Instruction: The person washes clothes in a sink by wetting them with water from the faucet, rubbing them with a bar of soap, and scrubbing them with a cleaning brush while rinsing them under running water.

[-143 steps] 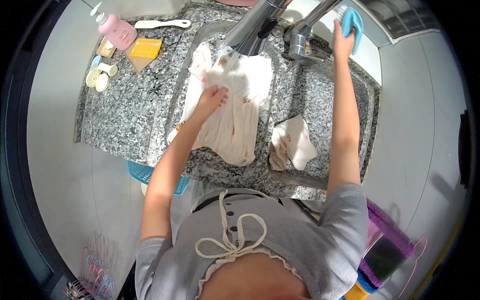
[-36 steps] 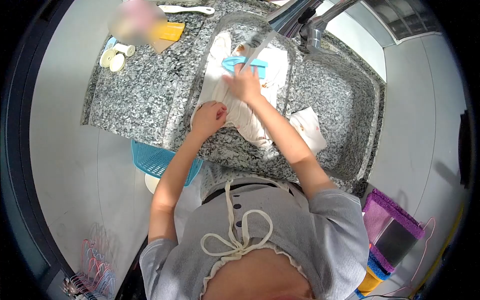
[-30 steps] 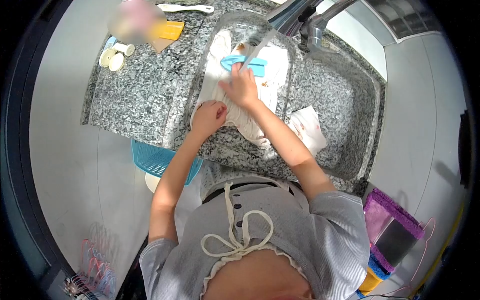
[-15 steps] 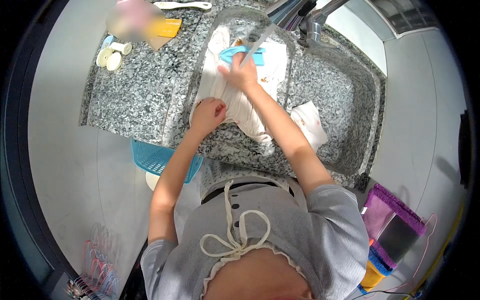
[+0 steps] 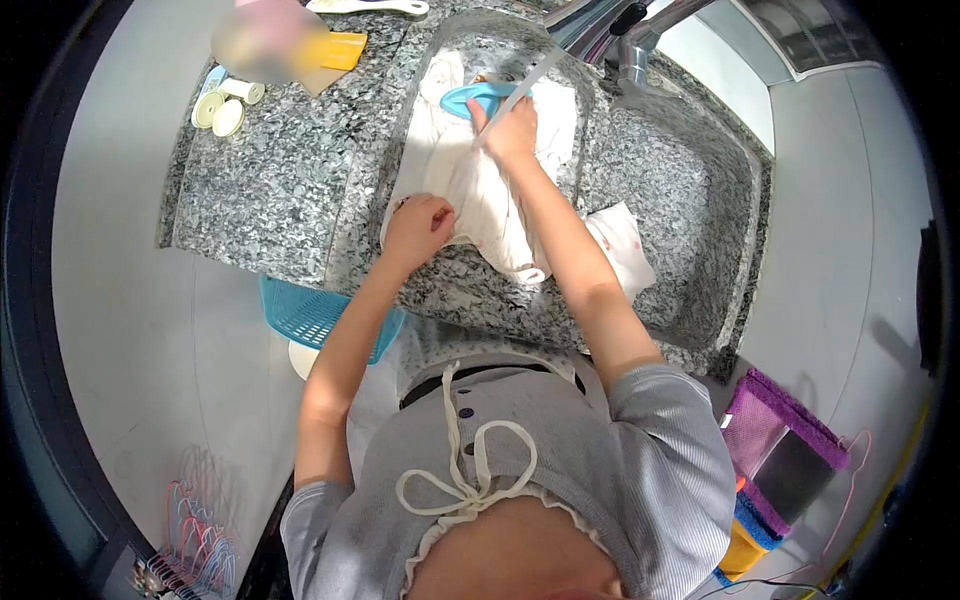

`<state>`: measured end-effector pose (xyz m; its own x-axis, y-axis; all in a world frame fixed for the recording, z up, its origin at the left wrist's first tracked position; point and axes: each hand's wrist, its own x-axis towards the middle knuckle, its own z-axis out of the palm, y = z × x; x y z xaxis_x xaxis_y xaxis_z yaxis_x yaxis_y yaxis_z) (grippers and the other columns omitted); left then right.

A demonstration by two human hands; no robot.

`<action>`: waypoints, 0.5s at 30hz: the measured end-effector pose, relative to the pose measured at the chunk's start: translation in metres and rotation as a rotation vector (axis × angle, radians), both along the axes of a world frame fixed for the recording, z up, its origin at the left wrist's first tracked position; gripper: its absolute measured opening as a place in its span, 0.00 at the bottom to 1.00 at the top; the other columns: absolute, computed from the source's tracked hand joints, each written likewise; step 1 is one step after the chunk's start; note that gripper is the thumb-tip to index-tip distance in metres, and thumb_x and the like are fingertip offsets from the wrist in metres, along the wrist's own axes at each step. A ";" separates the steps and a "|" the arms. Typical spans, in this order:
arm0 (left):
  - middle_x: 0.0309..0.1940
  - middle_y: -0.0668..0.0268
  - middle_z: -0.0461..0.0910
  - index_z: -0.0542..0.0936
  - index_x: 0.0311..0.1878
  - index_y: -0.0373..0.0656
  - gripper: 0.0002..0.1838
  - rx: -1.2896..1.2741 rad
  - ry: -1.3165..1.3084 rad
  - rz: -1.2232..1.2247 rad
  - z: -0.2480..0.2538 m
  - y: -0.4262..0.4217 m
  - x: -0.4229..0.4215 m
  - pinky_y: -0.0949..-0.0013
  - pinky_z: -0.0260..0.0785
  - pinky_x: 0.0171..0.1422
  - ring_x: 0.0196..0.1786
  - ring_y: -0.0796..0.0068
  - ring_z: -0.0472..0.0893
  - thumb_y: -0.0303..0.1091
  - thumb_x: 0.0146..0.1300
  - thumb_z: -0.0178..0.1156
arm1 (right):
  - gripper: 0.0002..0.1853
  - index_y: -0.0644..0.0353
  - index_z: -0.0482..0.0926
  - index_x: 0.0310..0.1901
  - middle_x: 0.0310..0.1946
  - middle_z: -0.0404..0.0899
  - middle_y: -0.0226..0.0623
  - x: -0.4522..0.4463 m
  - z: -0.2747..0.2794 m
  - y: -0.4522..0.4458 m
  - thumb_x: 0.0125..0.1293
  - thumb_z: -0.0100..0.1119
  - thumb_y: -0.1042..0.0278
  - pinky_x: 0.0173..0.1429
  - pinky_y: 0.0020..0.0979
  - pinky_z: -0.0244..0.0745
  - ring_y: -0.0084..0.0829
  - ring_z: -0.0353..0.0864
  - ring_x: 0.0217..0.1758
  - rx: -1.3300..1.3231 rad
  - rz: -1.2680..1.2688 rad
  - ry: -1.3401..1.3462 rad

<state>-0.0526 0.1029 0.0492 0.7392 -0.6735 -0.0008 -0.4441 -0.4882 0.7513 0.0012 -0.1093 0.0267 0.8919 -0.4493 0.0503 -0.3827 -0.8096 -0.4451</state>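
A wet white cloth garment lies spread in the left basin of the stone sink, with folds running down to its near edge. My left hand is closed on its lower left edge, fingers curled under. My right hand grips a light-blue scrubbing brush and presses it against the upper part of the cloth. The bristles are hidden beneath it. A stream of water from the tap falls across my right hand onto the cloth. A small brown stain shows just above the brush.
The metal tap stands behind the two basins. A smaller white cloth hangs over the right basin's near edge. On the left counter are cream spools, a yellow item and a white-handled brush. A blue basket sits below.
My right hand has moved slightly right and turned, with the brush tilting along. Fabric under the right forearm has shifted a little. My left hand stays in place.
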 end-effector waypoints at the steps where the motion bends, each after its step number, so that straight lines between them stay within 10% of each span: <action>1: 0.26 0.62 0.76 0.78 0.30 0.41 0.05 0.004 -0.005 -0.006 0.000 0.000 0.001 0.63 0.68 0.40 0.34 0.62 0.75 0.32 0.52 0.58 | 0.37 0.69 0.71 0.52 0.53 0.66 0.61 -0.003 -0.016 0.008 0.55 0.51 0.38 0.64 0.46 0.53 0.56 0.61 0.60 -0.110 -0.008 -0.107; 3: 0.26 0.62 0.76 0.78 0.30 0.41 0.06 0.006 -0.022 -0.004 0.000 -0.001 0.001 0.63 0.68 0.40 0.34 0.62 0.75 0.32 0.52 0.58 | 0.31 0.67 0.74 0.48 0.56 0.65 0.59 -0.010 -0.030 0.015 0.56 0.54 0.44 0.64 0.41 0.57 0.53 0.61 0.61 -0.296 -0.004 -0.178; 6: 0.25 0.62 0.76 0.78 0.30 0.40 0.06 -0.020 -0.023 -0.009 -0.005 0.001 0.001 0.63 0.68 0.39 0.34 0.62 0.75 0.33 0.53 0.58 | 0.28 0.69 0.76 0.45 0.60 0.60 0.56 -0.026 -0.021 0.001 0.58 0.54 0.47 0.67 0.42 0.50 0.51 0.55 0.65 0.178 -0.083 -0.288; 7: 0.25 0.61 0.76 0.78 0.30 0.40 0.06 -0.034 -0.021 -0.015 -0.007 0.000 0.003 0.63 0.68 0.39 0.33 0.62 0.75 0.33 0.53 0.58 | 0.19 0.67 0.77 0.39 0.45 0.74 0.49 -0.035 -0.014 0.005 0.59 0.56 0.56 0.53 0.37 0.67 0.39 0.72 0.48 0.100 -0.188 -0.422; 11: 0.25 0.61 0.77 0.78 0.31 0.40 0.07 0.015 0.114 0.005 -0.001 -0.002 0.006 0.64 0.69 0.38 0.32 0.63 0.77 0.33 0.54 0.57 | 0.15 0.65 0.78 0.29 0.14 0.70 0.28 -0.027 0.005 0.009 0.65 0.53 0.61 0.18 0.22 0.61 0.19 0.65 0.12 1.132 -0.311 -0.472; 15: 0.29 0.60 0.80 0.79 0.36 0.42 0.09 0.066 0.324 0.074 0.021 -0.005 0.010 0.65 0.70 0.40 0.34 0.68 0.79 0.36 0.57 0.57 | 0.21 0.61 0.72 0.22 0.12 0.68 0.27 -0.003 0.031 0.023 0.61 0.58 0.50 0.17 0.21 0.56 0.20 0.62 0.10 1.159 -0.403 -0.500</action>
